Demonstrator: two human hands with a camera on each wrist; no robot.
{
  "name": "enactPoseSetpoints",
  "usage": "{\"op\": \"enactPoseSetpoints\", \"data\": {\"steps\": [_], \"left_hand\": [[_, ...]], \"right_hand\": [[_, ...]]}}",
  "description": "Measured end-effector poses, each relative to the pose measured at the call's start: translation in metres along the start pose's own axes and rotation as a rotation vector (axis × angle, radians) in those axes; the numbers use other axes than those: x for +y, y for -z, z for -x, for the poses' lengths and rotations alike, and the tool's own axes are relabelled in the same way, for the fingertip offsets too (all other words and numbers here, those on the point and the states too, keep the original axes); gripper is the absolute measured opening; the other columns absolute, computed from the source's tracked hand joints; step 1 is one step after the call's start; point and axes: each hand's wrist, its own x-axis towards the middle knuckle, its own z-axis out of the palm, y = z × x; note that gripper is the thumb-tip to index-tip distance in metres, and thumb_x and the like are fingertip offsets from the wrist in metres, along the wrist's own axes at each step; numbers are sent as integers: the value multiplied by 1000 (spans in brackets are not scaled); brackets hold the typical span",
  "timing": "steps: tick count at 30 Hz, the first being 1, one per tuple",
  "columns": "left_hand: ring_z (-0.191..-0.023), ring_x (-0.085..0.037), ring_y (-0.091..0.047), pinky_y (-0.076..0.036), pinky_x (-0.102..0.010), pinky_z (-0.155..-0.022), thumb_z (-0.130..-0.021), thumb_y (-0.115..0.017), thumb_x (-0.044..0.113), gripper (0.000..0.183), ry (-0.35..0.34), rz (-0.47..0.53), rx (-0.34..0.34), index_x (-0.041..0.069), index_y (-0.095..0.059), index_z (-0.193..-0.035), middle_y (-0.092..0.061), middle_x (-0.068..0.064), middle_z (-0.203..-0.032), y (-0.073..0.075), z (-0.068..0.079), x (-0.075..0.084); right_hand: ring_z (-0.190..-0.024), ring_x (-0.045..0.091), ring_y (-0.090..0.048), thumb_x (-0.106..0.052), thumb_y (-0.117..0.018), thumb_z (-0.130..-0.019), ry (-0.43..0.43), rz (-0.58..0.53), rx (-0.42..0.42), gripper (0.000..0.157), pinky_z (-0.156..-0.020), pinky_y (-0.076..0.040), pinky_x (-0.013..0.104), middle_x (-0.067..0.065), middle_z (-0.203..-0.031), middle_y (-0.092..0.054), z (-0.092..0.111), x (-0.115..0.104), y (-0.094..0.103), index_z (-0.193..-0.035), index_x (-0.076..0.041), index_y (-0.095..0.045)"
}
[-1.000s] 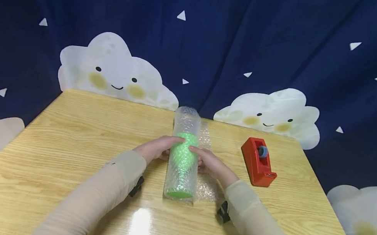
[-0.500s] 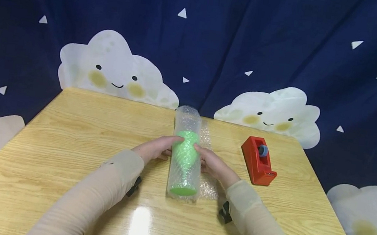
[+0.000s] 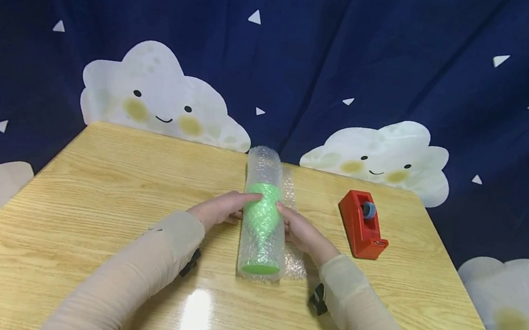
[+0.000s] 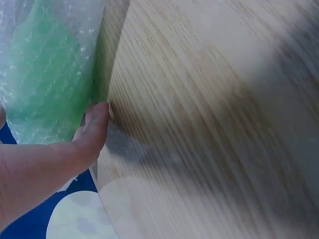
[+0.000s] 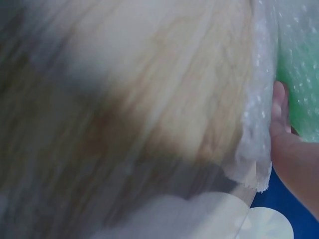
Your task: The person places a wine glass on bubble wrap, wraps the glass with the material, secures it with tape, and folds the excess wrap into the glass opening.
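A roll of bubble wrap (image 3: 264,166) lies lengthwise on the table, wound around a green goblet-shaped thing (image 3: 263,222) with a narrow stem and a round base facing me. From the left my left hand (image 3: 224,207) holds the roll, thumb on top and fingers along its side. My right hand (image 3: 304,234) holds it from the right in the same way. In the left wrist view the left fingers (image 4: 94,129) lie low along the wrap. The right hand (image 5: 296,149) is between the roll and a loose flap of wrap (image 5: 256,109) in the right wrist view.
A red tape dispenser (image 3: 358,224) with a blue roll of tape (image 3: 369,210) stands on the wooden table (image 3: 146,173) to the right. Behind the table's far edge hangs a dark blue curtain (image 3: 298,43) with printed clouds.
The wrapped roll has shifted slightly to the right, over part of the loose flap, which now shows narrower. Both hands have stayed on it, the right thumb moving toward the roll's right side.
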Motion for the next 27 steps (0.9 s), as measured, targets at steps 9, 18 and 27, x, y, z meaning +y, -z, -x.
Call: {"op": "enactPoseSetpoints", "data": {"steps": [9, 18, 27], "left_hand": [[-124, -31, -47, -39, -44, -105, -89, -51, 50, 78, 14, -6, 17, -2, -29, -142, -46, -18, -136, -3, 2, 3], [-119, -30, -49, -40, -43, -105, -92, -47, 42, 64, -5, 16, -16, 1, -36, -140, -48, -17, -132, -4, 0, 6], [-116, -29, -51, -42, -42, -103, -91, -49, 40, 63, -9, 29, -1, -1, -38, -137, -50, -17, -128, -6, -2, 7]], "right_hand": [[-118, 23, -54, -51, -28, -99, 10, -15, -11, 62, -106, -39, 46, 14, -130, -56, -2, 2, 4, -139, -5, -36], [-116, 25, -55, -50, -28, -99, 9, 8, -5, 61, -103, -42, 44, 19, -131, -50, -3, 2, 4, -136, -2, -29], [-111, 21, -57, -49, -27, -100, 12, 20, 13, 57, -100, -45, 43, 17, -127, -53, -2, 3, 4, -134, -3, -30]]}}
